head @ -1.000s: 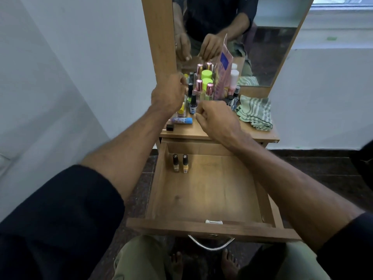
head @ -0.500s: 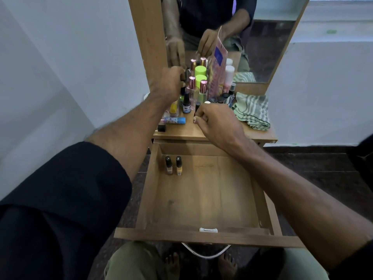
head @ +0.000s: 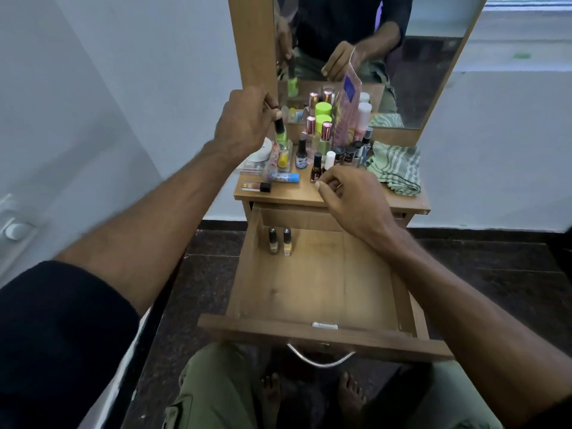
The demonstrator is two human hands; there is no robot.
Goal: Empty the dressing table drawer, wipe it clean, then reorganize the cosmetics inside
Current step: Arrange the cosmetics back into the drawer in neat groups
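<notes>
The wooden drawer point(head: 322, 332) is pulled out below the dressing table top point(head: 297, 193). Two small nail polish bottles point(head: 280, 241) stand upright in its back left corner. My left hand point(head: 244, 122) grips a green nail polish bottle point(head: 280, 133) by its black cap, lifted above the left side of the top. My right hand point(head: 349, 193) hovers at the table's front edge with curled fingers pinching something small that I cannot make out, next to a dark brown nail polish bottle point(head: 316, 170). Many cosmetics point(head: 322, 131) crowd the top.
A green striped cloth point(head: 394, 168) lies on the right of the top. A blue tube point(head: 283, 177) and a lip gloss point(head: 257, 187) lie at the front left. The mirror point(head: 371, 57) rises behind. A white wall is close on the left; my knees and feet are under the drawer.
My left hand has lifted the green nail polish bottle up out of the cluster. My right hand stayed near the table's front edge, shifting slightly right.
</notes>
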